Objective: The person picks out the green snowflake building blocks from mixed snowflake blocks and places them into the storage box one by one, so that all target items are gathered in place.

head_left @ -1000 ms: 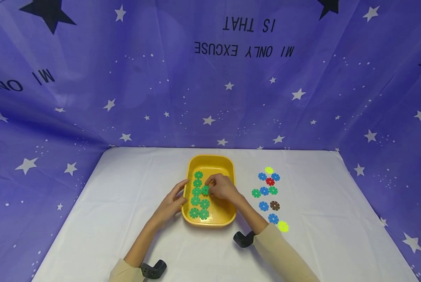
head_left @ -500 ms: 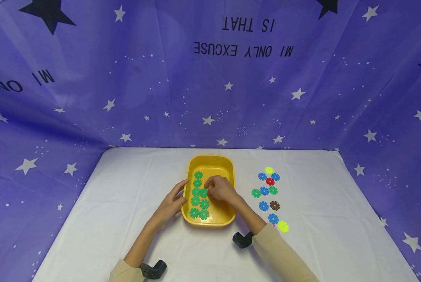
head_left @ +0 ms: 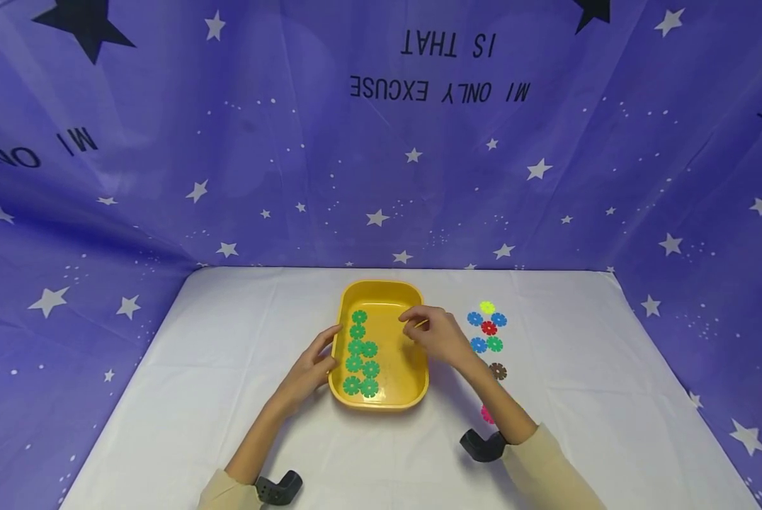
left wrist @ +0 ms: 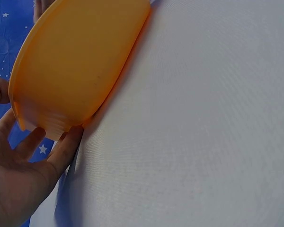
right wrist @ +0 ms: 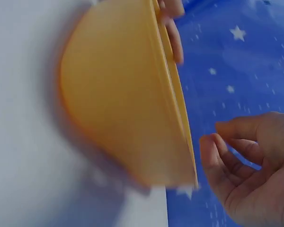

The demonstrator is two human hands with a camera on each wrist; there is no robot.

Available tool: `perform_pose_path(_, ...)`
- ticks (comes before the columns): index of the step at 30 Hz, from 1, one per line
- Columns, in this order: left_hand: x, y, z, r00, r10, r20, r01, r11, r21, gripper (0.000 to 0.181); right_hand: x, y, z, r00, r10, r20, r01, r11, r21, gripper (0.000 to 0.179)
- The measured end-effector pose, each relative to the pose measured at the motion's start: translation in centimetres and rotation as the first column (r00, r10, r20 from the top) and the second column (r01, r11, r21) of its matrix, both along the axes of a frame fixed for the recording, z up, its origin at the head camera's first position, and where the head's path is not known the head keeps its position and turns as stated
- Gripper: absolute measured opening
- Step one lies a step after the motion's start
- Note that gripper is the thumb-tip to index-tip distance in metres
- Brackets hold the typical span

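Note:
A yellow plastic tub lies on the white cloth. Toothed green plastic discs stand in two columns along its left side, several in the left one and three in the right. My left hand rests its spread fingers against the tub's left outer wall and rim. In the left wrist view, those fingers touch the outer wall. Over the tub's right rim hovers my right hand, its fingers loosely curled. No disc shows between its thumb and fingertips in the right wrist view.
Right of the tub lie loose discs: yellow, red, blue, green, brown and pink. My right forearm covers part of this group. A purple star-patterned curtain rises behind the table.
My right hand has let go of the top green disc in the right column and moved right to the tub's rim. Its forearm now covers several loose discs. The left hand stays put.

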State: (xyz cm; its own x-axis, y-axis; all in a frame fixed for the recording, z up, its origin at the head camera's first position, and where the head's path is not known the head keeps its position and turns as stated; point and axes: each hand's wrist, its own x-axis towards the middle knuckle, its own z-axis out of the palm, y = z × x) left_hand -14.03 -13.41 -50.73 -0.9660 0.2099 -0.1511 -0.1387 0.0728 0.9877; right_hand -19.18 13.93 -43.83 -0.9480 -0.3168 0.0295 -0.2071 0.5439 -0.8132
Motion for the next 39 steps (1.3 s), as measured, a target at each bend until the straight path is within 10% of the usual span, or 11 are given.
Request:
perform_pose_path(9,0.0,0.0,0.1,1.000,-0.004,0.006,0.004,1.000,0.001,0.065,0.9,9.3,-1.9,0.982,-0.154,-0.111,0.160,0.986,0.047,0.019)
perform_pose_path(16,0.0,0.0,0.1,1.000,-0.001,0.006,0.001,1.000,-0.002,0.065,1.3,14.4,-4.6,0.952,-0.304,0.039,0.297,0.947,0.122,0.033)
perform_pose_path(39,0.1,0.1,0.1,1.000,0.013,0.000,-0.013,1.000,-0.007,0.065,0.6,15.5,-6.8,0.922,-0.387,0.023,0.372,0.901,0.223,0.037)
